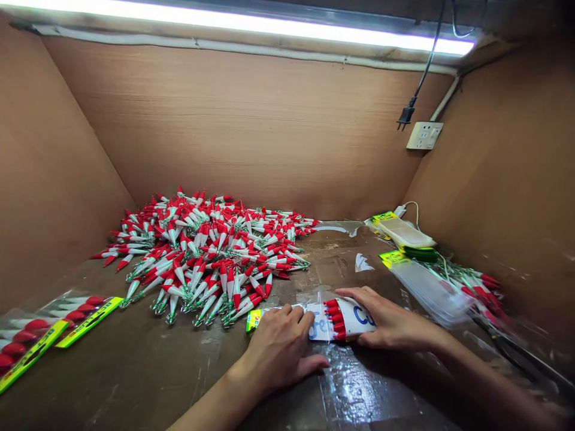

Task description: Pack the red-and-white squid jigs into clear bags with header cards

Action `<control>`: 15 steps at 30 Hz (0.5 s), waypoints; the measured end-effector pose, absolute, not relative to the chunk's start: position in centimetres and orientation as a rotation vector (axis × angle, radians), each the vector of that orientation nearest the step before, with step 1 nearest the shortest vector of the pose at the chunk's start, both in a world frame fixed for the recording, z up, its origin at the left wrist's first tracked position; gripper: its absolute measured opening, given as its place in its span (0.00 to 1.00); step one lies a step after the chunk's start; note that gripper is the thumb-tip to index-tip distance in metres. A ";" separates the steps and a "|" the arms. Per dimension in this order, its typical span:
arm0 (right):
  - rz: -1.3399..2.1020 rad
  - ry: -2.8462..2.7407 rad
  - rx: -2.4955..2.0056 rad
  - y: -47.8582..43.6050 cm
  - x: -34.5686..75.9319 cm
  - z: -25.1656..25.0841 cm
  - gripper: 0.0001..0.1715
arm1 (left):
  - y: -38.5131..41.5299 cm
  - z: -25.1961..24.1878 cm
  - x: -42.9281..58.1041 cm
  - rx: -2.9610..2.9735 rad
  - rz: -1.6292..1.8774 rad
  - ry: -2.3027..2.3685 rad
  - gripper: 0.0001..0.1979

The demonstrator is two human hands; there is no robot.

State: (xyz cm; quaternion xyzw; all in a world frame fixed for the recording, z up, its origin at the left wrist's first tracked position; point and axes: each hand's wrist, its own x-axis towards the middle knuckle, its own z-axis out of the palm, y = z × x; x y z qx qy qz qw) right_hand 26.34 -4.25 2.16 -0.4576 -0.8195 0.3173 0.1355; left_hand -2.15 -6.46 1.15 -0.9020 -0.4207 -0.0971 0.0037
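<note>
My right hand (389, 320) is closed around a white card with blue lettering (354, 316) and a row of squid jigs with red ends (335, 320). The jigs' ends meet the mouth of a clear plastic bag (318, 323). My left hand (283, 347) lies over that bag, fingers curled down onto it and thumb out to the side. The bag's yellow-green header (253, 321) pokes out left of my fingers. More blue lettering shows through the plastic. My fingers cover the middle of the bag.
A big pile of red-and-white squid jigs (211, 251) lies behind my left hand. Filled packets (45, 329) rest at far left. Stacked bags (422, 281), loose jigs (485, 287) and dark-handled scissors (507, 350) sit at right. A plug (406, 114) hangs above.
</note>
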 end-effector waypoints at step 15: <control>0.830 -2.408 -1.245 -5.1 25.3 0.5 0.52 | -6.9 0.3 -0.2 -2.851 -0.450 -1.431 0.11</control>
